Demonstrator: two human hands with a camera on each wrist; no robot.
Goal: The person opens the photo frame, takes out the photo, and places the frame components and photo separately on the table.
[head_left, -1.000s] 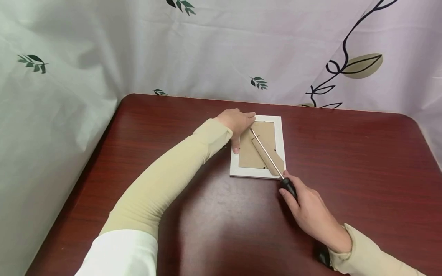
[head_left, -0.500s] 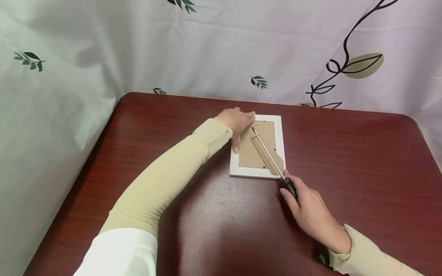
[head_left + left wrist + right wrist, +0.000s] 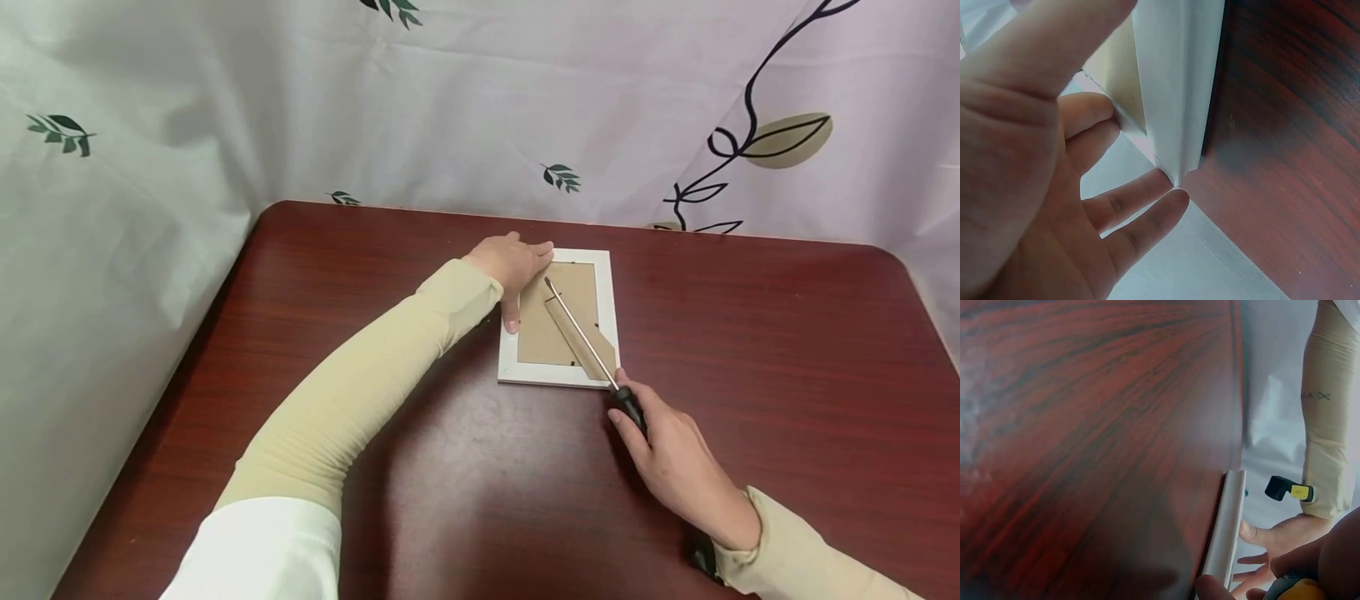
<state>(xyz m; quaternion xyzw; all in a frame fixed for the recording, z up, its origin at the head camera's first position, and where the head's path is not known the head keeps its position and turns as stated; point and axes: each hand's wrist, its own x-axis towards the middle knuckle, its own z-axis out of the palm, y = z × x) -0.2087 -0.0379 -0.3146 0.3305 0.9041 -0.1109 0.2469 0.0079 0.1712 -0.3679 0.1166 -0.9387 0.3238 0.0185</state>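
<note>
A white picture frame (image 3: 555, 377) lies face down on the table, its tan backing board (image 3: 536, 342) showing. Small dark tabs (image 3: 573, 363) sit along the board's edges. A tan easel leg (image 3: 602, 354) runs diagonally across the back to the lower right corner. My left hand (image 3: 510, 268) rests on the frame's upper left side with fingers spread; the left wrist view shows fingertips (image 3: 1175, 199) at a frame corner. My right hand (image 3: 682, 458) grips the black handle of a screwdriver (image 3: 581, 333). Its tip lies over the board above the leg; contact cannot be told.
The reddish-brown wooden table (image 3: 765, 350) extends around the frame. A white curtain (image 3: 465, 108) with leaf prints hangs behind its back edge and along the left. A black device with a yellow label (image 3: 1288, 489) is on the left wrist.
The screwdriver's tip has shifted very slightly over the backing board. Both hands and the frame stay nearly where they were.
</note>
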